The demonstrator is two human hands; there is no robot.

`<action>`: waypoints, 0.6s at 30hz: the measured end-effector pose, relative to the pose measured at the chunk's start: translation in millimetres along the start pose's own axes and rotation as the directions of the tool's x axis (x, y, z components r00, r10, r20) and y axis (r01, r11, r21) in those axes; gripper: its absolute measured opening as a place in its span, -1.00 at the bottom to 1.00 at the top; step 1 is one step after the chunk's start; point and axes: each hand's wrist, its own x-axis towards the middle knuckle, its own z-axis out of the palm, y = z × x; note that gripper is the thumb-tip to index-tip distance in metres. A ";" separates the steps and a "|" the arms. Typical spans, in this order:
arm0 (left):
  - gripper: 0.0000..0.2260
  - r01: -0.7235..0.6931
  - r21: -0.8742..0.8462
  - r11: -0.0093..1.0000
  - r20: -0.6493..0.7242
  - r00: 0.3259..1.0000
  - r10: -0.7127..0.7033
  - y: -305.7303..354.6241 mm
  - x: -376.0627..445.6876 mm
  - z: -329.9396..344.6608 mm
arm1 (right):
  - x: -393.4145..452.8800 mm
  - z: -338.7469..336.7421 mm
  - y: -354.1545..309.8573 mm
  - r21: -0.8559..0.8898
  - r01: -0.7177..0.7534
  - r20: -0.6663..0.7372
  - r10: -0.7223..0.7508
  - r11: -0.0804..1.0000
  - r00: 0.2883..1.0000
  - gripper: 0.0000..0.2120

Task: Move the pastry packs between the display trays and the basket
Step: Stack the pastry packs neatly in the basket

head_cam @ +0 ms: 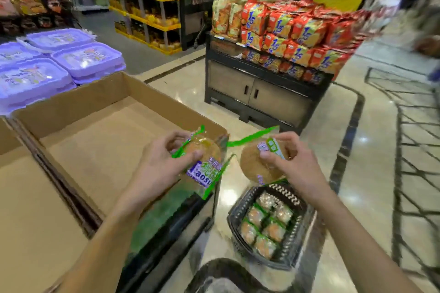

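Observation:
My left hand (164, 164) grips a clear pastry pack with green edges and a purple label (204, 162) over the near right corner of an open cardboard display tray (78, 107). My right hand (290, 157) grips a second pastry pack, a round brown pastry (254, 166), in the air above the floor. Below it a black plastic basket (297, 228) stands on the floor with several wrapped pastry packs (264, 223) inside. The tray's bottom shows bare cardboard.
A second cardboard tray (31, 209) lies at the near left. Purple lidded boxes (59, 64) are stacked behind the trays. A dark stand of red snack bags (285, 35) is ahead, and a wire rack (416, 150) at the right on the glossy floor.

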 end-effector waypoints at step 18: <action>-0.66 0.457 -0.363 0.812 0.175 0.889 -0.422 1.2 -84.4 436.8 | -179.5 -306.5 245.1 0.164 -0.388 -0.313 0.421 0.907 0.851 -0.59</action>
